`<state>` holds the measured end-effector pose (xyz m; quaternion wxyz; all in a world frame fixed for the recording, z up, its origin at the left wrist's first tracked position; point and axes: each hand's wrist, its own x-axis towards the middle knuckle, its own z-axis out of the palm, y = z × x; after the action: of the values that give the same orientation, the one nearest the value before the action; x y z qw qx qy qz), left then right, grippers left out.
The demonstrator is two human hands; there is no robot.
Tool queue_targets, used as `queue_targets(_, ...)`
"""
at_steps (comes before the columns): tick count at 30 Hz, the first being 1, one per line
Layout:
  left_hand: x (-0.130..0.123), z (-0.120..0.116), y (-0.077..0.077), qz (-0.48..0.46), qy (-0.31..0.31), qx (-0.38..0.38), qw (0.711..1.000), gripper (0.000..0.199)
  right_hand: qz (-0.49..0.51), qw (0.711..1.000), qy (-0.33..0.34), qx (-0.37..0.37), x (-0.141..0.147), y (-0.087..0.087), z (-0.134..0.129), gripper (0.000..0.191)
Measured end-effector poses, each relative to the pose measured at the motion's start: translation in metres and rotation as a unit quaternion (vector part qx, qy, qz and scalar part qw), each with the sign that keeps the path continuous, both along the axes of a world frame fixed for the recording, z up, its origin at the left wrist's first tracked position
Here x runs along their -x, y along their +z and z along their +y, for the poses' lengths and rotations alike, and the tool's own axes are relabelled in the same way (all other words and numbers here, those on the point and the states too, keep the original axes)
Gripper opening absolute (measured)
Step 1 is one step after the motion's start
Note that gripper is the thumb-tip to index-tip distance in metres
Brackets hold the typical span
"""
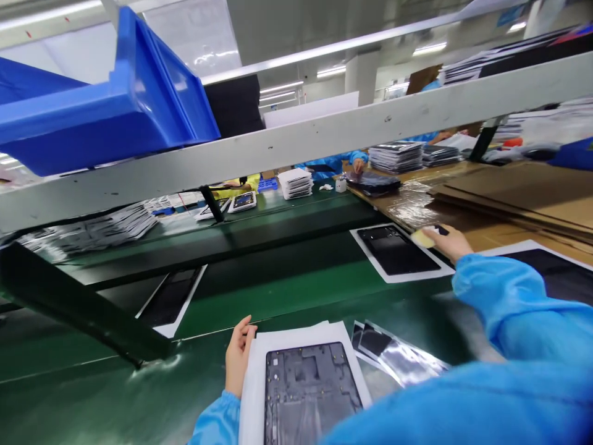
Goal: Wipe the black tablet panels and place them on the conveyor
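My left hand [239, 355] rests against the left edge of white paper sheets [254, 377], its fingers loosely bent and not clasping anything. On those sheets lies a black tablet housing [315, 389] with small fittings inside. My right hand [448, 243] reaches far right, closed on a pale yellow pad [424, 238]; a small dark piece shows by the fingers. Just left of it, a black tablet panel [398, 249] lies on white paper on the green belt. Clear film strips with dark ends [398, 352] lie right of the housing.
A white shelf beam [296, 139] crosses overhead, carrying a blue bin [115, 111]. A dark green post [78, 303] stands at left. Another panel on paper [173, 300] lies beyond it. Cardboard sheets [528, 191] lie at right. Co-workers in blue and yellow sleeves sit across.
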<state>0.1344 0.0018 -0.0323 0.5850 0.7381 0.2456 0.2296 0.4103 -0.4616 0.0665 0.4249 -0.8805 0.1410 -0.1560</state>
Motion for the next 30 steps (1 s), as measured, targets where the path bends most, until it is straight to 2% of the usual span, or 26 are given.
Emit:
queue_targets(2, 0.0, 0.0, 0.002, 0.001, -0.003, 0.005, 1.0, 0.06, -0.006, 0.999, -0.006, -0.051, 0.019, 0.002, 0.006, 0.035)
queue_targets(4, 0.001, 0.001, 0.004, 0.0, -0.003, 0.008, 1.0, 0.063, -0.004, 0.995, 0.013, -0.104, 0.053, 0.002, 0.011, 0.039)
queue_targets(7, 0.001, 0.006, 0.01, 0.005, 0.014, 0.001, 1.0, 0.057, 0.007, 0.983, 0.082, -0.162, 0.129, 0.002, 0.012, 0.042)
queue_targets(9, -0.001, 0.009, 0.019, 0.008, 0.039, -0.002, 0.999, 0.049, 0.027, 0.977, 0.116, -0.176, 0.189, -0.002, 0.009, 0.048)
queue_targets(10, -0.002, 0.009, 0.027, 0.001, 0.05, -0.01, 0.999, 0.045, 0.036, 0.977, 0.124, -0.169, 0.218, -0.007, 0.007, 0.051)
queue_targets(12, -0.007, 0.002, 0.048, -0.033, 0.045, -0.048, 0.997, 0.04, 0.049, 0.981, 0.162, -0.099, 0.272, -0.024, 0.006, 0.053)
queue_targets(13, -0.009, -0.006, 0.061, -0.055, 0.016, -0.081, 0.995, 0.038, 0.054, 0.98, 0.175, -0.077, 0.294, -0.036, 0.007, 0.053)
queue_targets(15, -0.013, -0.035, 0.089, -0.082, -0.109, -0.17, 0.976, 0.034, 0.068, 0.978, 0.194, -0.047, 0.328, -0.064, 0.014, 0.051)
queue_targets(16, -0.014, -0.054, 0.102, -0.081, -0.209, -0.227, 0.948, 0.032, 0.068, 0.977, 0.197, -0.032, 0.339, -0.078, 0.02, 0.05)
queue_targets(17, -0.015, -0.075, 0.113, -0.078, -0.313, -0.296, 0.899, 0.03, 0.065, 0.979, 0.194, -0.012, 0.348, -0.091, 0.026, 0.05)
queue_targets(18, -0.015, -0.098, 0.121, -0.071, -0.415, -0.37, 0.828, 0.03, 0.065, 0.98, 0.188, 0.007, 0.353, -0.101, 0.033, 0.05)
queue_targets(19, -0.016, -0.122, 0.126, -0.053, -0.501, -0.45, 0.737, 0.03, 0.064, 0.982, 0.178, 0.02, 0.356, -0.109, 0.04, 0.051)
queue_targets(20, -0.016, -0.144, 0.127, -0.025, -0.558, -0.524, 0.642, 0.03, 0.061, 0.983, 0.169, 0.028, 0.357, -0.114, 0.046, 0.051)
queue_targets(21, -0.018, -0.164, 0.125, -0.013, -0.584, -0.545, 0.602, 0.029, 0.058, 0.985, 0.162, 0.032, 0.357, -0.118, 0.052, 0.052)
queue_targets(23, -0.023, -0.197, 0.114, 0.001, -0.602, -0.571, 0.558, 0.029, 0.052, 0.986, 0.157, 0.034, 0.356, -0.12, 0.059, 0.051)
queue_targets(24, -0.026, -0.208, 0.107, 0.008, -0.603, -0.58, 0.548, 0.031, 0.049, 0.985, 0.159, 0.036, 0.355, -0.121, 0.062, 0.049)
queue_targets(27, -0.036, -0.226, 0.084, 0.039, -0.576, -0.612, 0.54, 0.044, 0.041, 0.983, 0.175, 0.045, 0.354, -0.126, 0.064, 0.045)
queue_targets(30, -0.04, -0.229, 0.069, 0.067, -0.549, -0.631, 0.545, 0.052, 0.029, 0.978, 0.196, 0.057, 0.352, -0.137, 0.064, 0.04)
